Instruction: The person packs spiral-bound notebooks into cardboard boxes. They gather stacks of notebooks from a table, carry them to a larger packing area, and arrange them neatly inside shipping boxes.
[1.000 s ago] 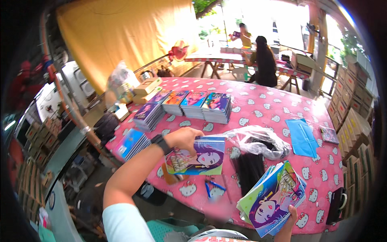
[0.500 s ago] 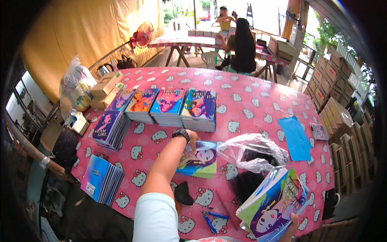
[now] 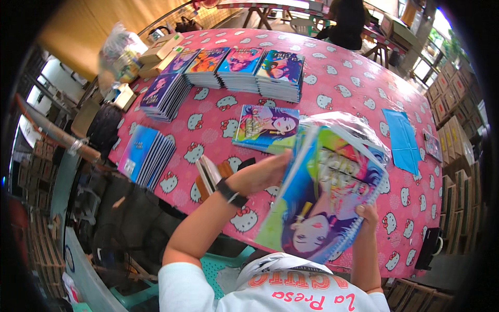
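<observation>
My right hand [image 3: 368, 218] grips several spiral notebooks [image 3: 332, 192] at their right edge, thumb on top. Their covers show a drawn long-haired girl on blue and green, and they are tilted above the table. My left hand [image 3: 262, 174], with a dark watch on its wrist, is at their left edge; its fingers are blurred, so whether they grip is unclear. Just beyond it, a matching notebook [image 3: 267, 125] lies flat on the table. Behind the held notebooks is a clear plastic bag [image 3: 358, 127], partly hidden.
Notebook stacks line the far left: blue-covered [image 3: 280, 78], pink [image 3: 241, 73], orange [image 3: 208, 67] and purple [image 3: 165, 96]. A bluish stack [image 3: 148, 156] leans nearer. A blue sheet [image 3: 403, 140] lies right on the pink table [image 3: 332, 93]. A wood-and-white object [image 3: 210, 174] sits beside my left forearm.
My left hand has left the notebook on the table and come back to the held notebooks. My right hand has raised these and brought them inward. The view has tilted down.
</observation>
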Motion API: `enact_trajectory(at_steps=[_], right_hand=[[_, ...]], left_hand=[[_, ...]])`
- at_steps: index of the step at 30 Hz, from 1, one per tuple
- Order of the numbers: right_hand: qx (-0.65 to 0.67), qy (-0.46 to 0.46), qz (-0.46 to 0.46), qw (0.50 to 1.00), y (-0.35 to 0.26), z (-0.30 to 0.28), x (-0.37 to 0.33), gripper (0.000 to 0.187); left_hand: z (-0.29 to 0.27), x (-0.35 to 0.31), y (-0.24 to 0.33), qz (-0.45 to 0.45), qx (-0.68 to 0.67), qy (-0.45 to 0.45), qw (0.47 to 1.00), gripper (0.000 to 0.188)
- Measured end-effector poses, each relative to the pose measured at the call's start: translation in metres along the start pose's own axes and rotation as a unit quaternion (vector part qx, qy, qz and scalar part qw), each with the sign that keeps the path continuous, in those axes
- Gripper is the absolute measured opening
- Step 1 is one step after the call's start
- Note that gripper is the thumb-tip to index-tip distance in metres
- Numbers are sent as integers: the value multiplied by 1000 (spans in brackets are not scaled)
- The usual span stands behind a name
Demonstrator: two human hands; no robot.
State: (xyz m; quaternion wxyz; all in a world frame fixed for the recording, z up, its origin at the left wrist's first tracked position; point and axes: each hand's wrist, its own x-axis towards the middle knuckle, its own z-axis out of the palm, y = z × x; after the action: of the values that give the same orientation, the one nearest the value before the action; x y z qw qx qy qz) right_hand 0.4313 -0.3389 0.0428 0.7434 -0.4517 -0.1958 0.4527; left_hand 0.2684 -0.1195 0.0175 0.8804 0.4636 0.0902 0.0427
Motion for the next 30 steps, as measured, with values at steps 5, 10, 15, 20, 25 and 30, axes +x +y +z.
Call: enact_trajectory(at_steps=[5, 10, 15, 20, 25, 30], right_hand=[[-110, -220, 35, 969, 26, 20, 6, 84], [-78, -473, -26, 877, 71, 63, 11, 110], [-63, -508, 100, 853, 119, 74, 18, 103], [-132, -495, 103, 853, 161, 52, 26, 106], [-140, -499, 68, 853, 181, 56, 26, 110], [-378, -473, -49, 794, 192, 43, 35, 100]], left_hand=[[70, -111, -6, 110, 135, 235, 956, 95], [106, -174, -74, 273, 165, 439, 840, 67], [83, -197, -165, 254, 256, 568, 740, 66], [66, -166, -183, 399, 184, 549, 711, 116], [31, -183, -199, 335, 221, 544, 737, 104], [35, -172, -208, 280, 190, 569, 749, 44]])
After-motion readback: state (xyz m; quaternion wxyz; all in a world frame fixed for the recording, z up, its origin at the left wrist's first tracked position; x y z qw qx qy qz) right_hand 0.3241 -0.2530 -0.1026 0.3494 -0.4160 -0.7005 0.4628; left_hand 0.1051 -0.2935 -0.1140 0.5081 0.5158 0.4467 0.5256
